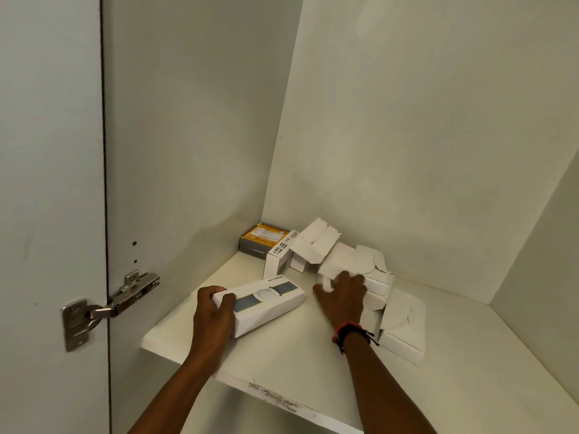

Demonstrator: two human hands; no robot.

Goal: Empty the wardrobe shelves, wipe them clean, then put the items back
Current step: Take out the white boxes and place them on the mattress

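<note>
A long white box with a blue band (269, 303) lies on the white wardrobe shelf (300, 364); my left hand (214, 311) grips its near end. My right hand (343, 294) rests spread on a pile of small white boxes (372, 277) at the shelf's middle, fingers curled on a small white piece; whether it grips is unclear. Behind stand an opened white carton (315, 242), a narrow white box with printed labels (277, 258) and a grey and orange box (261, 241) in the back left corner. Another white box (404, 327) lies to the right of my wrist.
The open wardrobe door (50, 214) hangs at left on a metal hinge (109, 303). The side wall (188, 151) and back wall (423, 136) close the shelf in. The shelf's front edge (275, 399) is scuffed. Bare shelf surface lies at right.
</note>
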